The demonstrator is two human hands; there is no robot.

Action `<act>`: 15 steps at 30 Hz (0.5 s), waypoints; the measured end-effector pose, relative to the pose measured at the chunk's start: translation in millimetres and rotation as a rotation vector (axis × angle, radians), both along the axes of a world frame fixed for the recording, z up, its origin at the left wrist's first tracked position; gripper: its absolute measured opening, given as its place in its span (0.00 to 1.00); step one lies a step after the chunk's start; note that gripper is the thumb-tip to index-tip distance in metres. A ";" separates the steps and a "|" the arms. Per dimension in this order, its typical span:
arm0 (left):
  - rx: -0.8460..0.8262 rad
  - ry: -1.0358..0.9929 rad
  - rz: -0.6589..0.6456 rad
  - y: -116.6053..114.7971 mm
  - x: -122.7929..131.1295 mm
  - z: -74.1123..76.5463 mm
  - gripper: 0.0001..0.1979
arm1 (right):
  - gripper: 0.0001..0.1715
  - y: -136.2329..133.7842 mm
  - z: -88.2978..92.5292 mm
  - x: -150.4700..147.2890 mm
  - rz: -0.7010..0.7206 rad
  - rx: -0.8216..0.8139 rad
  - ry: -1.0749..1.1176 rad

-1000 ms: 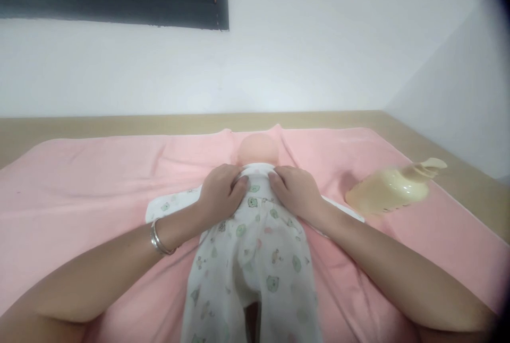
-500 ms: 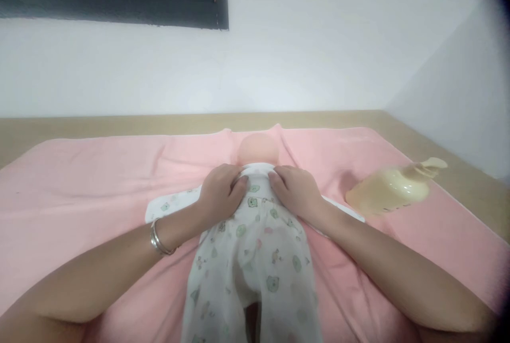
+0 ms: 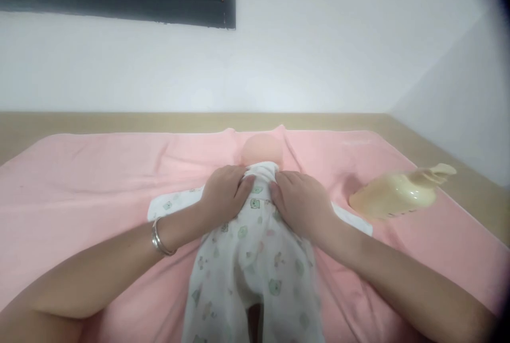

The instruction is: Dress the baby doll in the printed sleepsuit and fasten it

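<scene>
A baby doll (image 3: 255, 258) lies on a pink blanket, its smooth round head (image 3: 262, 151) pointing away from me. It wears white clothes printed with green bear faces. On its left side from my view, my left hand (image 3: 227, 191) is wrapped round the upper body, thumb on the cloth near the collar. My right hand (image 3: 300, 199) grips the other side in the same way. Between my thumbs the white collar cloth (image 3: 263, 169) is wrinkled. Both hands partly cover the doll's sleeves, and my fingertips are mostly hidden at its shoulders.
A pale yellow pump bottle (image 3: 398, 194) lies on its side on the pink blanket (image 3: 99, 173), right of the doll. Beyond the blanket runs a tan surface edge (image 3: 319, 120), then a white wall (image 3: 311, 40). A dark window frame (image 3: 159, 6) is at upper left.
My right hand has slid slightly toward me and inward. The collar cloth is more bunched between my hands. The view has shifted a little, so everything sits slightly further right.
</scene>
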State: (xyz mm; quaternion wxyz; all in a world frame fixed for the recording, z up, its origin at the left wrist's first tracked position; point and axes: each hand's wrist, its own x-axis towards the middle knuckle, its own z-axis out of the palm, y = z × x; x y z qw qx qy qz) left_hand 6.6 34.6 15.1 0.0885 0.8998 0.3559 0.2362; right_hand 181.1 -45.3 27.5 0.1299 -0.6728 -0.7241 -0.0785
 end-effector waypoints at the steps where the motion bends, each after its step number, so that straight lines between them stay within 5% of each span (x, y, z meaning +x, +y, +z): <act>1: 0.053 -0.015 -0.021 -0.4 -0.9 -1.6 0.16 | 0.23 4.2 0.5 4.8 -0.010 -0.073 0.051; 5: 0.158 -0.082 -0.091 -0.4 -2.0 -5.5 0.12 | 0.30 15.7 -0.1 18.9 -0.001 -0.270 0.206; 11: -0.078 -0.032 0.016 2.6 2.0 -1.2 0.16 | 0.22 2.2 -4.6 6.0 0.081 0.055 -0.011; 15: -0.107 -0.043 0.019 3.2 2.5 -0.8 0.16 | 0.20 2.8 -2.8 7.5 0.072 0.018 0.031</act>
